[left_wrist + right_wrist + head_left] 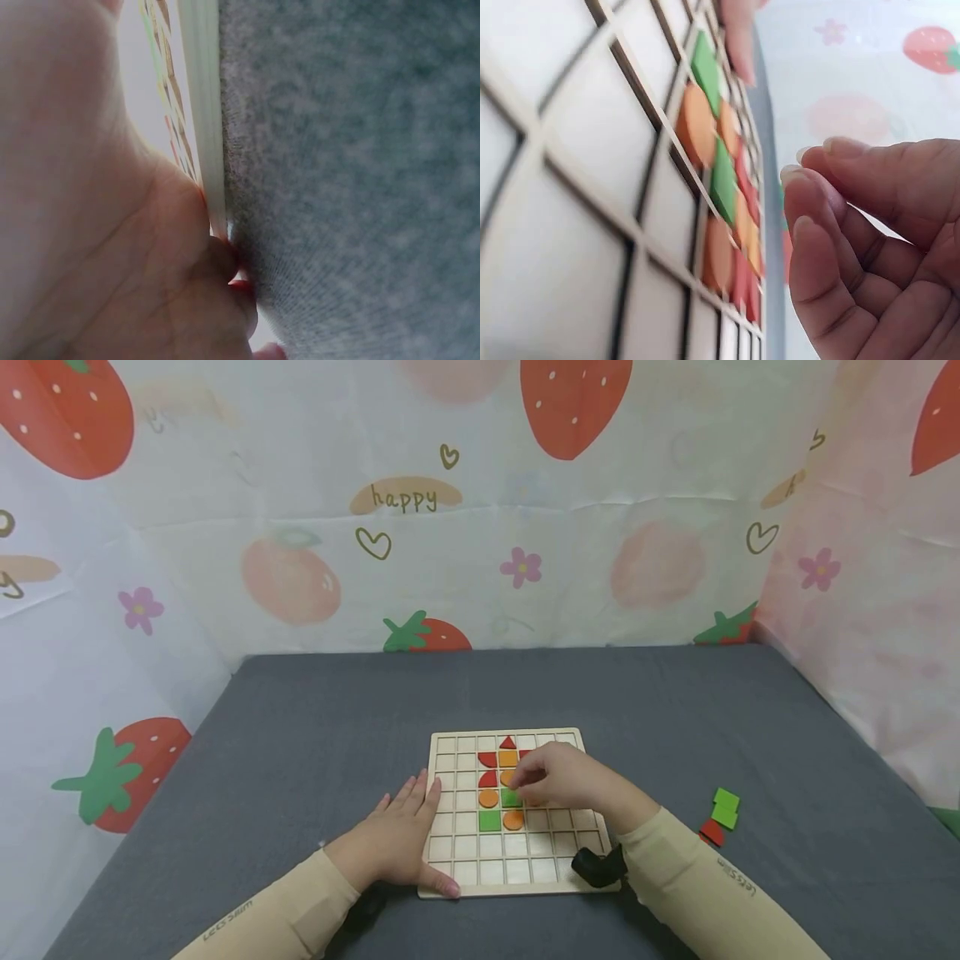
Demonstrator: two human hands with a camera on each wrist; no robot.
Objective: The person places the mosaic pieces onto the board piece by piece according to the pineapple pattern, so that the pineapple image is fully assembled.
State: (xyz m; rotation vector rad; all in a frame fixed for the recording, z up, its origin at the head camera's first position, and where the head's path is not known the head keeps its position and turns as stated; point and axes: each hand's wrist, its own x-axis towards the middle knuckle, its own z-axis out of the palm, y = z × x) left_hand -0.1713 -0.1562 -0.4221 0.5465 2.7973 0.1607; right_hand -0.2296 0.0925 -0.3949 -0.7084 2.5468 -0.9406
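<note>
A pale wooden grid board lies on the table with coloured pieces in its cells. My left hand rests along the board's left edge, fingers straight, thumb over the near corner. Above the board, my right hand has its fingers curled, thumb and fingertips close together; the right wrist view shows no piece between them. Near it are a green square, an orange square and a red triangle. An orange disc and another green square sit closer to me. The right hand partly hides some pieces.
Loose green squares and a red piece lie on the grey tablecloth to the right. A black object at the right wrist overhangs the board's near right corner. A printed curtain stands behind the table.
</note>
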